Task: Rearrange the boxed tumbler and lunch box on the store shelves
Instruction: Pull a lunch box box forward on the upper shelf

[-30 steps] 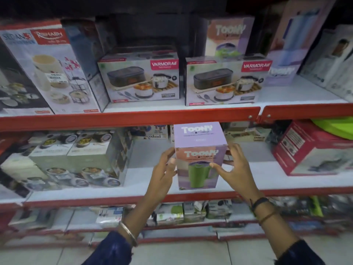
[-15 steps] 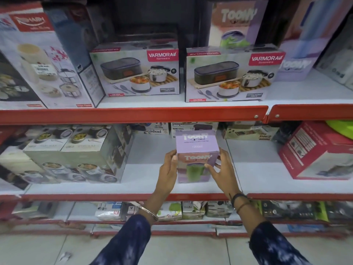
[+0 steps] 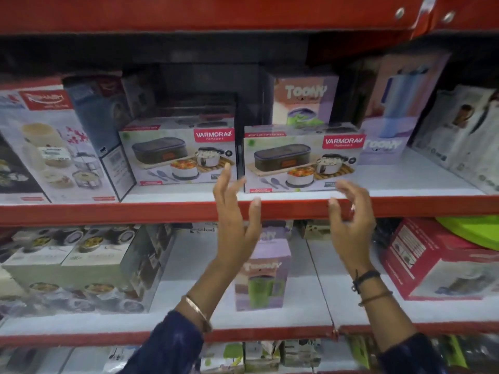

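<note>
Left hand (image 3: pixel 236 211) and right hand (image 3: pixel 351 220): both released and empty, fingers spread, raised before the upper shelf (image 3: pixel 108 213) edge, flanking the lunch box (image 3: pixel 302 160). The tumbler box (image 3: pixel 263 282) stands upright on the shelf below, between the forearms.

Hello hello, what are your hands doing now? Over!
Left hand and right hand open, empty, raised toward right lunch box. Tumbler box standing on shelf below. Nothing in the way.

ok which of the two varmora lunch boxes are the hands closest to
The right-hand Varmora lunch box. The left hand and right hand are raised open below its two lower corners; the other Varmora box sits further left.
</note>
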Demonstrator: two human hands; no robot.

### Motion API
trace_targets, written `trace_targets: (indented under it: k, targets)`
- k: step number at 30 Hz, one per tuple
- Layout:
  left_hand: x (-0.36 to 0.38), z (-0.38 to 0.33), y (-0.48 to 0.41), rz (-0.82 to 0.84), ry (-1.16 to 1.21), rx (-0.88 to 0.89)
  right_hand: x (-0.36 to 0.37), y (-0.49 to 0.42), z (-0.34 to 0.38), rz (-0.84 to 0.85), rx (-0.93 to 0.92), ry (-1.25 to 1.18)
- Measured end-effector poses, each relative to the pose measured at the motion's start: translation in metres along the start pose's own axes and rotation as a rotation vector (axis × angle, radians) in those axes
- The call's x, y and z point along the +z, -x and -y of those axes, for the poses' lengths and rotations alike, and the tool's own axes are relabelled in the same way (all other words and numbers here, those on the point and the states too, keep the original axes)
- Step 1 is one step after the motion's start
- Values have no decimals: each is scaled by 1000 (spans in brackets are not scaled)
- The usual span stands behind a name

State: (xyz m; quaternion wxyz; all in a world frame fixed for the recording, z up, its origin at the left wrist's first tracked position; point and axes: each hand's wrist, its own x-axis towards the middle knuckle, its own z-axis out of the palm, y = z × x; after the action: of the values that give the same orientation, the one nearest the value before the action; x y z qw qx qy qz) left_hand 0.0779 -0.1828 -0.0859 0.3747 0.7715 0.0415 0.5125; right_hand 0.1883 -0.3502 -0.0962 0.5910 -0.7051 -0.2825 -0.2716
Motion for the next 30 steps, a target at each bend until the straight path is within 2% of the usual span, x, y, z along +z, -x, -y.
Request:
trace_targets:
  k: [2, 4, 7, 10, 12, 14, 18, 20, 23, 30]
  targets:
    - [5, -6, -32, -7, 4, -115, 1, -31, 3, -73, -23, 61]
    - [12, -2, -52, 66, -13, -237, 2, -52, 0, -71, 57, 135]
    - [21, 15, -63, 166, -166, -250, 7, -70, -17, 36, 275, 247]
    - [21, 17, -63, 209, -162, -276, 10, -73, -24, 81, 335, 239]
    - [15, 13, -61, 163, -112, -296, 9, -64, -17, 28, 362, 106]
    - [5, 8, -54, 69, -43, -242, 5, -51, -6, -67, 339, -39]
    - [-27, 2, -40, -214, 2, -156, -1, -30, 26, -178, 174, -201]
    - [-45, -4, -36, -288, 31, -156, -2, -24, 40, -178, 115, -222]
    - [-68, -11, -31, -333, 32, -156, 2, -17, 56, -164, 88, -212]
    - [-103, -2, 3, -322, -56, -207, 12, 26, 62, -143, 106, -185]
